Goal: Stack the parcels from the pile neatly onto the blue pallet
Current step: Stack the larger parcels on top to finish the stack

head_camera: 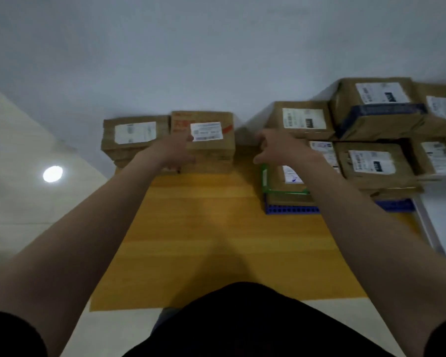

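1. My left hand lies against the near face of the red-printed parcel, at its left corner. The thumb reaches up to the white label.
2. Left fingers: blurred against the cardboard. I cannot tell whether they grip the parcel or only touch it.
3. My right hand hangs in the air, just right of the gap between the pile and the pallet stack. Its fingers are spread and loosely bent, holding nothing.
4. The red-printed parcel stands at the far side of the bench. The plain parcel touches it on the left.
5. The blue pallet sits on the right of the bench, loaded with the stacked parcels in several tiers. The green-taped parcel lies at its near left corner.
6. A narrow gap separates the red-printed parcel from the pallet stack.
7. The near half of the bench is bare wood. The pallet's near edge is well back from the bench's near edge.
8. The wall stands directly behind both groups.
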